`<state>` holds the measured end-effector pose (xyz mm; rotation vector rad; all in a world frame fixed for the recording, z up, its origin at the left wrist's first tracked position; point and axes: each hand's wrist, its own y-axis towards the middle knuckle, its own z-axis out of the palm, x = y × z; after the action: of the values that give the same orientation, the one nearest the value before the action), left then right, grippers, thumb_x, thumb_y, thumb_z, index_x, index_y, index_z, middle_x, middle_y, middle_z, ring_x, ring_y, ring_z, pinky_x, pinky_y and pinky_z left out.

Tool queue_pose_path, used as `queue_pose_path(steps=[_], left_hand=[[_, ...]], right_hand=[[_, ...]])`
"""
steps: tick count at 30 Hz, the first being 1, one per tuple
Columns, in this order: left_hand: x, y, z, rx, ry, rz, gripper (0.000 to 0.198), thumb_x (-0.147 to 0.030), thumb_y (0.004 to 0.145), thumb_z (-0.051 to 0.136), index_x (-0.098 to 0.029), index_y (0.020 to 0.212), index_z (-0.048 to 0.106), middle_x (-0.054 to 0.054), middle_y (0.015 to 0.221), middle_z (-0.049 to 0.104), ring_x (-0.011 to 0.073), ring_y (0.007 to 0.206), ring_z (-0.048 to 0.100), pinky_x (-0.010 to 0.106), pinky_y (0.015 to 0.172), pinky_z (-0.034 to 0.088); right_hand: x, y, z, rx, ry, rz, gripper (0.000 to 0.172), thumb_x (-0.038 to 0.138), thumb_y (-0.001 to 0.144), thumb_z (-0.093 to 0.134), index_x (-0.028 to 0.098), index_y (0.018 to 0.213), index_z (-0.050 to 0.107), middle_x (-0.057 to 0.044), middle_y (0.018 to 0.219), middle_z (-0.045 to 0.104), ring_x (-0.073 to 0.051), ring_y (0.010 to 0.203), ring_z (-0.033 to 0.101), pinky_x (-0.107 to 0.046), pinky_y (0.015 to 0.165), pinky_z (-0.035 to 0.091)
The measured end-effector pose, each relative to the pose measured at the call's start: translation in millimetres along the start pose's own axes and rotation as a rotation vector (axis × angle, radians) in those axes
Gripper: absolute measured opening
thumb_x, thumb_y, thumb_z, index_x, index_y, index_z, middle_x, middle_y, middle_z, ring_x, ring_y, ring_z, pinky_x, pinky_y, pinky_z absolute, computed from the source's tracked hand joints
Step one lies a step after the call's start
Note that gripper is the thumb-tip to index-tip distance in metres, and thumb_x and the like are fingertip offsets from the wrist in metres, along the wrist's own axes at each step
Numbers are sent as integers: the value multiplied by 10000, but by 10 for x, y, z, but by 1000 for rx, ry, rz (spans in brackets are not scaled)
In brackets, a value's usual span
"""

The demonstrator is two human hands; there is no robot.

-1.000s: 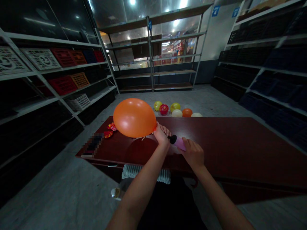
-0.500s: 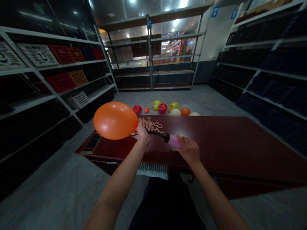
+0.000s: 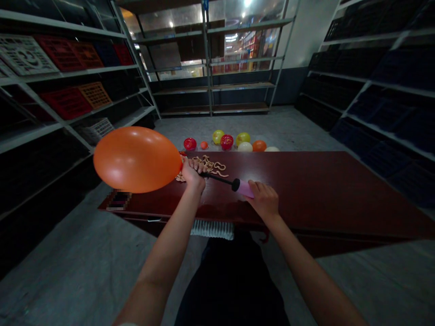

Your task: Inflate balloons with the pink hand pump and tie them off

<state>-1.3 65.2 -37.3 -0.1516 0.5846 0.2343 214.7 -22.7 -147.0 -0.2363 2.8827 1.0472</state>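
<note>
A large orange balloon [image 3: 137,158] spreads out to the left, its neck at my left hand [image 3: 193,173]. That hand is closed around the balloon's neck and the black nozzle end of a hand pump. My right hand [image 3: 264,198] wraps round the pump's pink barrel [image 3: 244,188]. A dark rod [image 3: 219,178] shows between the two hands, joining the black end to the barrel. Behind my left hand, a heap of limp beige balloons [image 3: 214,166] lies on the dark red table [image 3: 306,190].
Several inflated balloons [image 3: 227,142] in red, yellow, white and orange rest on the floor past the table's far edge. A pixelated dark object [image 3: 118,199] lies at the left corner. Shelving with crates [image 3: 68,102] stands left; more racks stand behind and right.
The orange balloon has grown larger and reaches further left. My hands have shifted slightly up and left in view, still holding balloon and pump. The camera view has tilted downward.
</note>
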Motion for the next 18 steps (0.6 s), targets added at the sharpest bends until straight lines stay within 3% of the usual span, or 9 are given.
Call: queue_pose_path(steps=[6,9,13,18], left_hand=[[670,-236,74,-37,-9,-45,468,-333,999,413,-207,571,274,-68,434,247,77,308,230,253,365,206],[883,-314,68,-29,-41,-79,455,-325,980,452,-204,575,283,-71,437,261,71,301,247,241,358,218],[814,-261,48,-35,-26,-129,452,-329,987,433,-204,583,275,-71,434,251,71,299,241,239,356,199],[366,-134,-12,-19,-10,-114,436,-297,1003,378,-206,596,248,-60,435,240,81,324,219,258,380,192]], right_hand=[[-6,-10,8,5,-7,17,409,386,835,652,159,1168,585,-72,903,675,-216,783,551,-332,696,317],[4,-6,-16,17,-22,31,400,388,834,651,164,1160,590,-71,897,674,-219,776,549,-335,689,310],[37,13,-18,19,-25,19,391,388,857,617,179,1184,581,-75,924,680,-221,802,553,-334,702,308],[54,19,-15,4,-24,-52,382,388,876,596,176,1193,578,-65,902,671,-218,808,550,-338,712,304]])
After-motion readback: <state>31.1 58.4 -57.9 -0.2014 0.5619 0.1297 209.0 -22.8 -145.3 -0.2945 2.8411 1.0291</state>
